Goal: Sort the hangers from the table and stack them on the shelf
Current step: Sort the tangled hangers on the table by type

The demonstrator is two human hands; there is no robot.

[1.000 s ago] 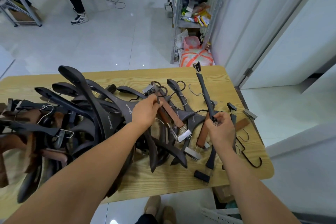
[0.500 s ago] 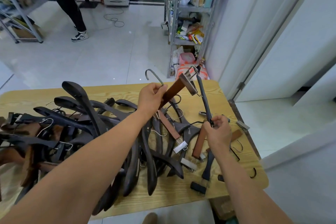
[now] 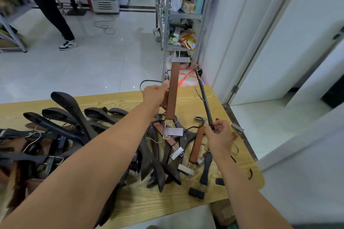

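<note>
We find the left hand [image 3: 155,96] raised above the wooden table [image 3: 141,204]. Its fingers are curled round the middle of a brown clip hanger [image 3: 173,87], so this grip is clamped on the bar. The bar stands close to upright, with one metal clip at its top end and the other hanging at its bottom end just over the hangers below. Its dark wire hook juts out to the left of the hand. The right hand [image 3: 219,138] is lower and nearer the table's right edge. It pinches the near end of a black clip hanger [image 3: 203,98] between thumb and fingertips (the back of the hand partly hides the exact finger placement). This slim black bar tilts up and away from the hand, leaning left. The two held hangers are near each other but apart. On the table, a heap of dark hangers [image 3: 74,124] covers the left and middle area, the pieces overlapping one another. A second brown hanger [image 3: 195,147] lies flat just left of the right wrist, and a third hanger [image 3: 204,170], black, lies near the front edge. Beyond the table's far edge stands a metal shelf unit [image 3: 167,15] loaded with packets and bottles. On the tiled floor at upper left we see a person's legs [image 3: 54,15] and a loose cable [image 3: 105,27].
</note>
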